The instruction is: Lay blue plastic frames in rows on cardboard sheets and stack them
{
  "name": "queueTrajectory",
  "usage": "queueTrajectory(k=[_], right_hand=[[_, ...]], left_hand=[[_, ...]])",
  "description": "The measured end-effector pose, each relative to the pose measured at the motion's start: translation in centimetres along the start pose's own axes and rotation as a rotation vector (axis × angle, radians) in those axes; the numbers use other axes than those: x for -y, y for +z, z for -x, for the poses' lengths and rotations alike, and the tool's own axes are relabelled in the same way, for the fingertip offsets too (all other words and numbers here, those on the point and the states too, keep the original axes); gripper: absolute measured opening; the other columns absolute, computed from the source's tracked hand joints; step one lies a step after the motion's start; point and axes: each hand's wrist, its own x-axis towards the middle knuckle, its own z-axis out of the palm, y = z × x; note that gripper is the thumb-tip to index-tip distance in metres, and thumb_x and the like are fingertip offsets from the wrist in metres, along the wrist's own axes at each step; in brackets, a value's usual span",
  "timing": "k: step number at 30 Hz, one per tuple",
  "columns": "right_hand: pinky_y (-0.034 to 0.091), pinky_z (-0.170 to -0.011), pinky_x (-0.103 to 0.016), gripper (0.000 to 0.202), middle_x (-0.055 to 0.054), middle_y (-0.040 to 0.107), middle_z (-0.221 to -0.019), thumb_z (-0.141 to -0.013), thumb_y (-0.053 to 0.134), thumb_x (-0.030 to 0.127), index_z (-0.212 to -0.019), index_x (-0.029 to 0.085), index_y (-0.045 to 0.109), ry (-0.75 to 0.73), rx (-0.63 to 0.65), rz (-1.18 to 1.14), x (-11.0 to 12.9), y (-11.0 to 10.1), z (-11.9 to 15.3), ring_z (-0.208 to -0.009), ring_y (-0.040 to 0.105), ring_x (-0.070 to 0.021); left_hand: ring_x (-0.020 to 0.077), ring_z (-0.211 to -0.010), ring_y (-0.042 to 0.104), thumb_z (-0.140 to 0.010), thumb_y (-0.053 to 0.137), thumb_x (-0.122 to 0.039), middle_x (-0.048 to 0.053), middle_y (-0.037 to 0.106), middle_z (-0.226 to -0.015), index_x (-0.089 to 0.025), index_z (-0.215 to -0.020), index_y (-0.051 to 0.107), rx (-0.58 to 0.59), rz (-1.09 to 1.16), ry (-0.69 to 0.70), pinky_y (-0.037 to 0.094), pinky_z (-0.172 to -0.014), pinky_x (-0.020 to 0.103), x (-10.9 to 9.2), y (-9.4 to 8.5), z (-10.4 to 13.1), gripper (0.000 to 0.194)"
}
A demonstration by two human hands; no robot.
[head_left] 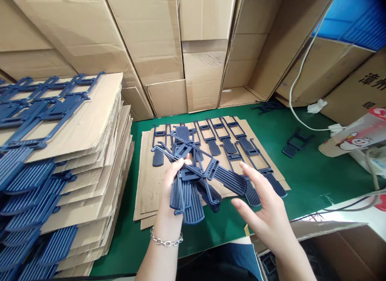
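Observation:
My left hand (175,180) is closed around a loose bunch of dark blue plastic frames with ribbed paddles (193,204), which point in several directions. One frame's ribbed paddle (230,180) sticks out of the bunch to the right. Beside that paddle, my right hand (265,208) has its thumb and fingers apart, with nothing in it. Below the bunch lies a cardboard sheet (147,188), on which more of these frames (229,148) are laid out in rows. The bunch hides part of the rows.
A tall stack of cardboard sheets (99,140) with blue frames between them stands at left. Cardboard boxes (205,75) wall the back. On the green table (304,176) lie a loose frame (297,143) and a white cable (297,79). An open box (340,236) sits low at right.

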Motion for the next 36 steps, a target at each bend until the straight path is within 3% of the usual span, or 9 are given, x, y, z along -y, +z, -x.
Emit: queueTrajectory(k=[5,12,18,22,27,29,33,36], right_hand=[[0.049,-0.085,-0.032,0.041,-0.007,0.056,-0.114,-0.085,0.049,0.034,-0.123,0.020,0.045,-0.045,0.053,0.087,0.5,0.7,-0.6,-0.104,0.054,-0.0177],[0.044,-0.090,-0.025,0.027,-0.006,0.056,-0.112,-0.086,0.049,0.025,-0.112,0.017,0.053,-0.212,-0.059,0.129,0.4,1.2,-0.7,-0.101,0.053,-0.0135],[0.043,-0.089,-0.027,0.034,-0.008,0.052,-0.113,-0.088,0.045,0.026,-0.122,0.019,0.048,-0.171,-0.090,0.115,0.5,2.0,-0.4,-0.105,0.050,-0.0156],[0.045,-0.084,-0.028,0.037,-0.009,0.051,-0.112,-0.090,0.041,0.025,-0.126,0.020,0.047,-0.119,-0.137,0.132,0.4,2.4,-0.1,-0.102,0.052,-0.0173],[0.046,-0.081,-0.030,0.037,-0.010,0.052,-0.111,-0.090,0.037,0.029,-0.124,0.020,0.048,0.095,-0.220,0.095,-0.4,2.4,0.4,-0.102,0.051,-0.0184],[0.047,-0.075,-0.031,0.039,-0.009,0.054,-0.107,-0.091,0.034,0.034,-0.124,0.020,0.048,0.235,-0.204,-0.001,-1.1,2.6,0.9,-0.091,0.055,-0.0178],[0.046,-0.050,-0.028,0.051,-0.004,0.056,-0.071,-0.089,0.031,0.049,-0.126,0.016,0.044,0.621,-0.155,-0.396,-2.2,3.3,2.6,-0.054,0.051,-0.0135],[0.041,-0.040,-0.026,0.061,0.000,0.050,-0.057,-0.085,0.034,0.057,-0.126,0.013,0.041,0.840,-0.104,-0.624,-2.3,3.6,3.6,-0.046,0.047,-0.0138]], left_hand=[[0.0082,-0.062,0.056,-0.067,0.066,-0.021,-0.001,0.055,-0.072,-0.009,-0.091,0.060,0.087,0.003,-0.080,0.049,-0.063,0.019,0.1,0.0,0.3,0.028],[0.0111,-0.069,0.059,-0.070,0.066,-0.026,-0.001,0.058,-0.072,-0.011,-0.095,0.059,0.205,0.095,-0.041,0.049,-0.066,0.021,0.7,-0.5,0.3,0.029],[0.0141,-0.073,0.060,-0.068,0.069,-0.026,0.000,0.060,-0.073,-0.011,-0.095,0.059,0.181,0.090,-0.038,0.050,-0.068,0.023,0.7,-0.3,0.3,0.033],[0.0108,-0.069,0.060,-0.068,0.065,-0.018,-0.002,0.059,-0.073,-0.012,-0.094,0.058,0.196,0.095,-0.022,0.050,-0.070,0.021,0.5,-0.1,0.3,0.027],[0.0130,-0.078,0.061,-0.070,0.061,-0.019,-0.003,0.056,-0.072,-0.015,-0.096,0.055,0.215,0.117,0.009,0.047,-0.084,0.027,0.2,-0.5,0.2,0.028],[0.0115,-0.076,0.061,-0.071,0.059,-0.020,-0.003,0.056,-0.073,-0.016,-0.098,0.053,0.206,0.152,0.022,0.046,-0.085,0.027,0.0,-0.7,0.1,0.028],[0.0108,-0.073,0.059,-0.071,0.057,-0.021,-0.003,0.057,-0.072,-0.017,-0.100,0.052,0.215,0.204,0.091,0.046,-0.085,0.028,-0.5,-1.1,-0.2,0.029],[0.0132,-0.075,0.059,-0.068,0.059,-0.022,-0.003,0.058,-0.071,-0.017,-0.100,0.051,0.237,0.223,0.114,0.044,-0.088,0.032,-0.7,-1.2,-0.2,0.032]])
